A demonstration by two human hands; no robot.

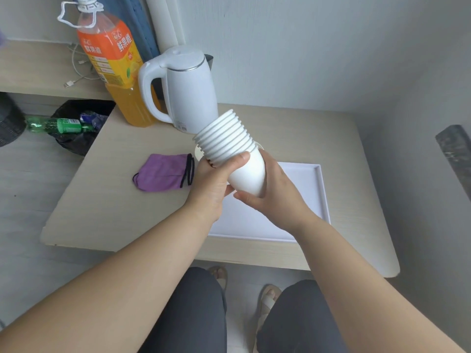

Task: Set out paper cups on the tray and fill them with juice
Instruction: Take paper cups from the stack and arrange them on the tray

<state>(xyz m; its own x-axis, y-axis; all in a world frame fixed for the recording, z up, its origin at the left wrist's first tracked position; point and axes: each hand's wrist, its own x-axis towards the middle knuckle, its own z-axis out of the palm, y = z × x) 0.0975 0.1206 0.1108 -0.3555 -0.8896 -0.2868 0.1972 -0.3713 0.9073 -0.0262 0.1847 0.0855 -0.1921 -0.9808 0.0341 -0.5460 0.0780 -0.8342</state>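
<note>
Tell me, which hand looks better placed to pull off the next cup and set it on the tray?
Probably the right hand: it wraps the bottom cup of the stack directly above the tray, while the left hand grips the rims.

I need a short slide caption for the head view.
Both hands grip a stack of paper cups above the white tray, juice bottle waiting behind.

The pale wooden table carries a white tray, kettle, juice bottle and purple mask.
</note>
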